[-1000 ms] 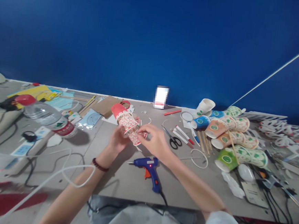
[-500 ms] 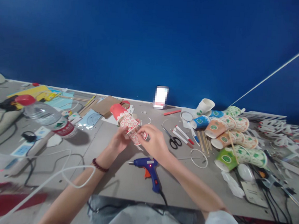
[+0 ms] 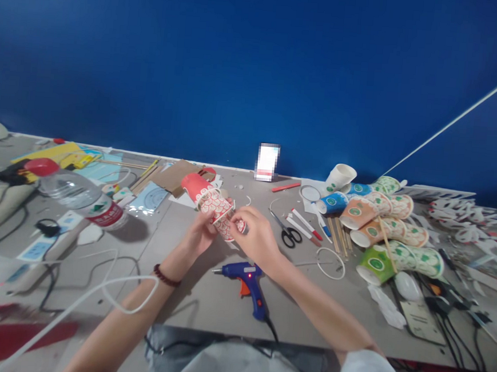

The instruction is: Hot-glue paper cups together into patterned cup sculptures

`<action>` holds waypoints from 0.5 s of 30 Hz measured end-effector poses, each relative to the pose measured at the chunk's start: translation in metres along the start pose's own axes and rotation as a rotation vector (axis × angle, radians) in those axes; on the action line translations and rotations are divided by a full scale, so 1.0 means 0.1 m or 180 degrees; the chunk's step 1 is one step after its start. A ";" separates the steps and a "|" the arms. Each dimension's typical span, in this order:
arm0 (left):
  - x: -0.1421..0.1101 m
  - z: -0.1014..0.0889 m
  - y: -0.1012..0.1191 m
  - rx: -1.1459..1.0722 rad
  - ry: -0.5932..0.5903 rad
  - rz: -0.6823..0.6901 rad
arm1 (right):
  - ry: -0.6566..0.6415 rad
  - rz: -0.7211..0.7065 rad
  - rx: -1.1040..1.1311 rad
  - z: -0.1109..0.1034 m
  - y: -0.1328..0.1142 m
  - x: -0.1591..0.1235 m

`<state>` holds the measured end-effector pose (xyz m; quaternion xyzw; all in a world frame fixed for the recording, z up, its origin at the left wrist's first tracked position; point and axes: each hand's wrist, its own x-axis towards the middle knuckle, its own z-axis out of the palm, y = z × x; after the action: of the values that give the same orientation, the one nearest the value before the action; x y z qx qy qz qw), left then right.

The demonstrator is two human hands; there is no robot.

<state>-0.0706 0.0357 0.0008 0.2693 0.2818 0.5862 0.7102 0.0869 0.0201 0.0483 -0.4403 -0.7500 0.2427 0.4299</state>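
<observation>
1. Left of our landmark, the blue glue gun (image 3: 246, 272), we see a clear bottle (image 3: 82, 194) lying tilted, with its red cap away from the gun.
2. Nearer to the gun, on its far left side, lies a plastic packet (image 3: 148, 197).
3. Next come the joined red cups (image 3: 215, 204), held in the air beyond the gun and a little to its left. They slant, the solid red end up and away from us, the scale-patterned part toward the gun.
4. Our left hand (image 3: 200, 234) grasps these cups from below, its thumb across the patterned side.
5. Our right hand (image 3: 256, 235), just beyond the gun, has its fingers bent together at the cups' lower end (we cannot tell what they pinch, if anything).
6. Right of the gun and beyond it are black-handled scissors (image 3: 290, 236), then red-capped markers (image 3: 307, 224).
7. Farthest right of the gun, we see piled paper cups (image 3: 369, 233).
</observation>
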 end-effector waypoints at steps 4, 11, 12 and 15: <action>0.00 0.01 -0.01 0.0021 -0.0033 -0.0016 | -0.0004 0.0021 -0.0021 0.00 0.00 0.00; -0.01 0.01 0.00 -0.0041 -0.0003 -0.0020 | 0.0012 0.0014 0.0003 0.00 0.00 -0.01; -0.02 0.01 0.00 -0.0068 -0.0015 -0.0012 | 0.0006 0.0009 0.0002 0.00 0.00 -0.01; -0.01 0.02 0.00 -0.0165 -0.0082 0.0004 | -0.0024 -0.0001 -0.0020 0.00 0.00 0.00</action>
<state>-0.0699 0.0343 0.0025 0.2585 0.2571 0.5902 0.7202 0.0872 0.0201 0.0485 -0.4405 -0.7525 0.2420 0.4257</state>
